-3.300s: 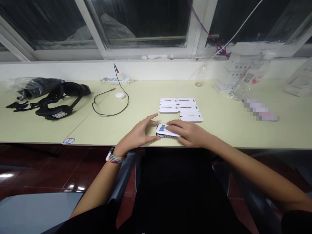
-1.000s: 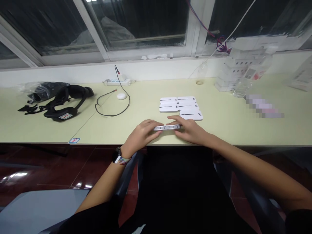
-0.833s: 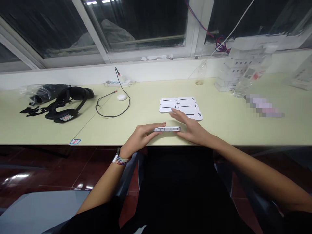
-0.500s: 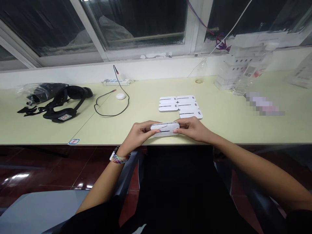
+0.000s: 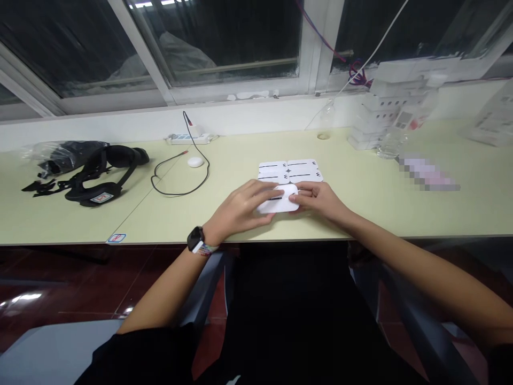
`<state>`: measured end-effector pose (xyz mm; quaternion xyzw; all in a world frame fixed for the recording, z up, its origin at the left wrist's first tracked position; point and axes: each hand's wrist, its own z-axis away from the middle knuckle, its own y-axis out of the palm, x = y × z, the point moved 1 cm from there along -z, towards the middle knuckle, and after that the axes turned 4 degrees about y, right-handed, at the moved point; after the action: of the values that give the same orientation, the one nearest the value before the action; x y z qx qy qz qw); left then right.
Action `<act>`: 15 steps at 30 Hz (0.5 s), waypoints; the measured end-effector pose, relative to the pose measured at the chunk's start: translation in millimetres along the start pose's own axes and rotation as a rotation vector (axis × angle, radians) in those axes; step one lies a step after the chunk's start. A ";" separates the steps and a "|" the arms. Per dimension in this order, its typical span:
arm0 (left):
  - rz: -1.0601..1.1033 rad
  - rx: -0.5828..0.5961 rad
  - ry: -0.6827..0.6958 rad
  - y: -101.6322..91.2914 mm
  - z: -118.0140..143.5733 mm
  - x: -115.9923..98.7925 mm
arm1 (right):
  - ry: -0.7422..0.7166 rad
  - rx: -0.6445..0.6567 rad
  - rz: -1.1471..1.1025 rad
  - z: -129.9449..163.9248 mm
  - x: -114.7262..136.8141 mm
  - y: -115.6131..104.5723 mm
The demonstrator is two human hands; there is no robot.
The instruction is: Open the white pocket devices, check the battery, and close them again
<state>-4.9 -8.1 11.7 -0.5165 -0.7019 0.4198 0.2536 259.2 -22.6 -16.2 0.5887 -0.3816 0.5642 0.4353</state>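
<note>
A flat white case with a black line on top lies on the pale green table near its front edge. My left hand rests on its left end with fingers over the top. My right hand pinches its right end. Just behind it lies a group of several matching white cases, laid flat side by side. My left wrist wears a black watch and a beaded band.
A black headset with straps and a plastic bag lie at the left. A black cable, a white puck and a power strip sit behind. Stacked white boxes and a clear bottle stand at the back right.
The case stood on its edge between both hands a second ago. It has since been turned flat and moved forward against the row of other cases.
</note>
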 end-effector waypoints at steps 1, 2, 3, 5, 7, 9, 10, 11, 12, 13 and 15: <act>0.005 0.004 -0.005 -0.8 -7.9 11.5 | -0.030 -0.044 0.001 -0.5 1.7 -2.7; 0.016 0.005 -0.018 -0.8 -16.6 25.5 | -0.069 -0.093 0.011 -1.0 3.3 -6.0; 0.028 0.007 -0.050 0.2 -26.0 41.4 | -0.115 -0.143 0.028 -1.5 4.5 -9.7; 0.030 0.025 -0.154 5.5 -45.4 76.9 | -0.214 -0.230 0.086 -1.9 5.7 -17.1; 0.045 0.046 -0.268 14.6 -63.1 111.8 | -0.289 -0.273 0.166 -1.9 4.7 -23.2; 0.087 0.074 -0.367 25.8 -76.9 141.3 | -0.338 -0.275 0.255 -1.8 2.3 -27.1; 0.124 0.076 -0.421 31.5 -82.1 153.5 | -0.360 -0.269 0.305 -2.0 0.9 -28.4; 0.157 0.074 -0.474 37.0 -86.1 163.9 | -0.381 -0.265 0.357 -2.3 -0.3 -29.3; 0.195 0.065 -0.524 42.1 -89.2 172.6 | -0.398 -0.261 0.409 -2.9 -1.3 -30.0; 0.236 0.082 -0.558 46.9 -91.5 179.7 | -0.413 -0.260 0.459 -3.6 -2.1 -30.5; 0.272 0.117 -0.578 54.2 -94.6 190.0 | -0.435 -0.279 0.573 -5.0 -3.3 -31.2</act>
<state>33.4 207.4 -0.2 -0.4494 -0.6441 0.6188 0.0150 286.6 -7.7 -22.1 0.4995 -0.6870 0.4676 0.2448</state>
